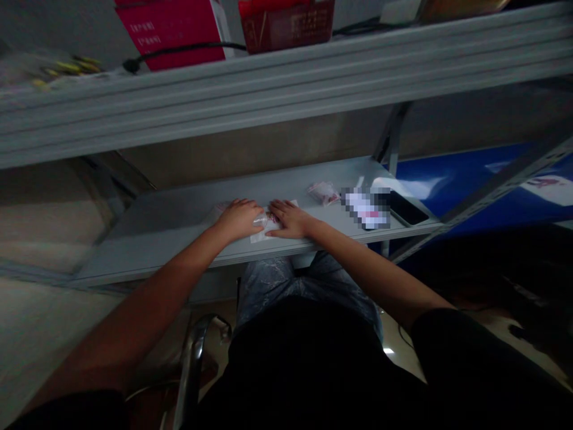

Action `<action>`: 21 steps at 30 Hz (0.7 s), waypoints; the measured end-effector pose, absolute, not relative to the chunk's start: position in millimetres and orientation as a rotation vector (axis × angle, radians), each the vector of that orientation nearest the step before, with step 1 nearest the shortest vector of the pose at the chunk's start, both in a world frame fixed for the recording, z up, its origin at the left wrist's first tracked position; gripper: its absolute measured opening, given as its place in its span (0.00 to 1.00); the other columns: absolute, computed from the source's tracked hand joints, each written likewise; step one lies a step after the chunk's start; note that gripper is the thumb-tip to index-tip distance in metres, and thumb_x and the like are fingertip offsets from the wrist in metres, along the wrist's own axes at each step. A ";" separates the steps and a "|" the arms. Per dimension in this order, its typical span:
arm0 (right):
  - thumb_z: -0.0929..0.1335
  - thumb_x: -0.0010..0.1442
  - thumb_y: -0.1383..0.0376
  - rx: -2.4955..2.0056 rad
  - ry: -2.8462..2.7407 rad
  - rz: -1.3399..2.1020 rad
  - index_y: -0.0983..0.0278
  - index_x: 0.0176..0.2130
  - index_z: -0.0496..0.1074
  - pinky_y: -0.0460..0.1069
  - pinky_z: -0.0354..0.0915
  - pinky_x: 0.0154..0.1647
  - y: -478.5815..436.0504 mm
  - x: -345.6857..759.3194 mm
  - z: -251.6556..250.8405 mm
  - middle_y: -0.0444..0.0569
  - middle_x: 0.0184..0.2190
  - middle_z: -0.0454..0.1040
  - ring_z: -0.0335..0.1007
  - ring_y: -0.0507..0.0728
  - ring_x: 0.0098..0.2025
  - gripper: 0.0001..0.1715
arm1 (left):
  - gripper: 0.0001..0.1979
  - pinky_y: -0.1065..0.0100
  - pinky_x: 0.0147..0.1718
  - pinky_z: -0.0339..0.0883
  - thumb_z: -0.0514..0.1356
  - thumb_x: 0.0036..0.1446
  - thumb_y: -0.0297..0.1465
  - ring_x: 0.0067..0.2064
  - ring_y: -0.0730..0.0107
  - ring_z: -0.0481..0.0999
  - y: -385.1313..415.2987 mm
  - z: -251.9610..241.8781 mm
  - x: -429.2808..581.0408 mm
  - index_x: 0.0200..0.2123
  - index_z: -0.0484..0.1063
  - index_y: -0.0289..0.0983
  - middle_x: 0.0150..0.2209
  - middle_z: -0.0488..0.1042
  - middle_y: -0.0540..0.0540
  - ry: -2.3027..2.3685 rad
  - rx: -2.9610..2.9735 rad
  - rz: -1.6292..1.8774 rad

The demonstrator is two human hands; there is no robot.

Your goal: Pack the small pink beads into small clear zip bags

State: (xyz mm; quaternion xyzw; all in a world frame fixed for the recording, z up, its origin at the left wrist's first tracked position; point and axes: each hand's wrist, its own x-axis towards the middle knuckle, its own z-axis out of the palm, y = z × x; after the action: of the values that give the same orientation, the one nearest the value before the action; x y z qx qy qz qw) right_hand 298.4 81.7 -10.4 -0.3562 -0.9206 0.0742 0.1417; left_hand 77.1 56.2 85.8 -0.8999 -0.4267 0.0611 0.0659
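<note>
My left hand (pixel 240 219) and my right hand (pixel 290 218) lie palm down on a grey metal shelf (pixel 179 224), fingertips close together. Between them is a small clear plastic packet (pixel 266 223) on a white paper sheet (pixel 259 237), partly hidden by my fingers. I cannot tell whether either hand grips it. To the right lie a small pink-printed plastic bag (pixel 323 193), a pixelated white item (pixel 364 208) and a black phone (pixel 407 209).
An upper metal shelf beam (pixel 286 83) crosses above, bearing a red box (pixel 286 24), a pink book (pixel 170 30) and a black cable (pixel 179 51). My jeans-clad knees (pixel 286 286) sit below the shelf's front edge, beside a chrome chair frame (pixel 192 370). A blue poster (pixel 465 179) stands right.
</note>
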 end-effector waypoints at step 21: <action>0.64 0.64 0.33 -1.059 -2.621 0.201 0.76 0.73 0.55 0.67 0.44 0.74 80.1 294.3 -10.5 0.72 0.73 0.53 0.48 0.75 0.75 0.61 | 0.13 0.53 0.62 0.58 0.63 0.61 0.30 0.62 0.46 0.68 59.8 108.6 93.0 0.48 0.79 0.35 0.58 0.72 0.35 -1.078 -2.609 0.274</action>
State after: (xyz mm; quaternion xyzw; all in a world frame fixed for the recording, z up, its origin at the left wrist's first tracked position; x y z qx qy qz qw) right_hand 294.3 80.1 -10.5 -0.3693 -0.9140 0.0699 0.1529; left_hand 93.0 59.8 108.6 -0.9092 -0.3756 0.0955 0.1522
